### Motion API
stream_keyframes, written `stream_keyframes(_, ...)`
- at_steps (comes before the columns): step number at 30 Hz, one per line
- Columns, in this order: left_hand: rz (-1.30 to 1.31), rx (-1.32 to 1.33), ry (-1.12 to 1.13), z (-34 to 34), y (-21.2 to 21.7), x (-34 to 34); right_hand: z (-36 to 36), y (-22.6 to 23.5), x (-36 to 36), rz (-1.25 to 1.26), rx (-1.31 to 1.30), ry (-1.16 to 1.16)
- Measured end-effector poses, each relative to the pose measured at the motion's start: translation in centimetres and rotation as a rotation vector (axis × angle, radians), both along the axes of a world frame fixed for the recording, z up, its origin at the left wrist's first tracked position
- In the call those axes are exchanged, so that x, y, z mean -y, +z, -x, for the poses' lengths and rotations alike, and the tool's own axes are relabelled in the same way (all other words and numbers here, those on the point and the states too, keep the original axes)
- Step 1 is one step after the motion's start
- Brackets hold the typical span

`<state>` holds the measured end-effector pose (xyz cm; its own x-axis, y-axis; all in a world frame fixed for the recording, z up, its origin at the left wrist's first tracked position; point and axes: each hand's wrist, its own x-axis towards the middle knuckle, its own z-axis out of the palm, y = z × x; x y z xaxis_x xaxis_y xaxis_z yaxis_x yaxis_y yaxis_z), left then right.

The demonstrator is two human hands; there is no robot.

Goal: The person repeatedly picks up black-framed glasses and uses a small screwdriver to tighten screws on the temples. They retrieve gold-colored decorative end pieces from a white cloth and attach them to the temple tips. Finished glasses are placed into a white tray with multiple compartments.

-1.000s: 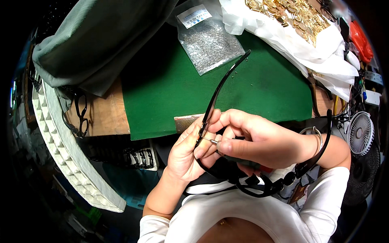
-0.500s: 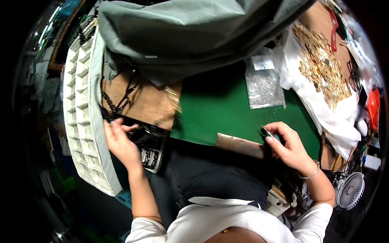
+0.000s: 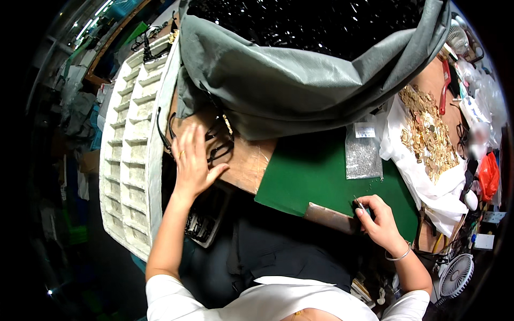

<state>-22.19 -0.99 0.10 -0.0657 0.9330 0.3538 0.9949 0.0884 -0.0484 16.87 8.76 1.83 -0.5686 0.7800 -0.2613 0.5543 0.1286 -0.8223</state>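
Note:
My left hand [image 3: 191,163], fingers stretched out, is over the near left part of a wooden board [image 3: 249,166]. Black eyeglass frames [image 3: 218,150] lie just beyond its fingertips and thumb, one with a gold-coloured piece on it; whether the hand touches them I cannot tell. My right hand [image 3: 379,218] is closed around a small dark-handled tool [image 3: 357,204] with a thin metal tip, its exact kind partly hidden by the fingers. Beside that hand, a flat brownish bar [image 3: 331,218] lies along the near edge of the green mat [image 3: 300,182].
A white compartment tray [image 3: 156,198] stands at the left. Grey cloth [image 3: 289,80] hangs beyond the mat, with black shiny pieces [image 3: 321,24] above it. A clear bag of tiny metal parts [image 3: 364,155], gold-coloured pieces [image 3: 428,134] on white wrapping and a fan [image 3: 456,275] are at right.
My left hand has moved away from me, from the dark box's edge to the board with the frames, and its fingers now stretch out. My right hand still holds the tool. The view has shifted.

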Motion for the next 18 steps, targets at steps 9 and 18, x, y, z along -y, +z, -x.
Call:
stream_keyframes(9, 0.485, 0.138, 0.078, 2.1, 2.7, 0.9, 0.0, -0.9, 1.1, -0.030, -0.061, -0.038)
stream_keyframes(18, 0.335, 0.261, 0.001, -1.8, 7.6, 7.6, -0.3, -1.4, 0.8, 0.159, -0.224, -0.139)
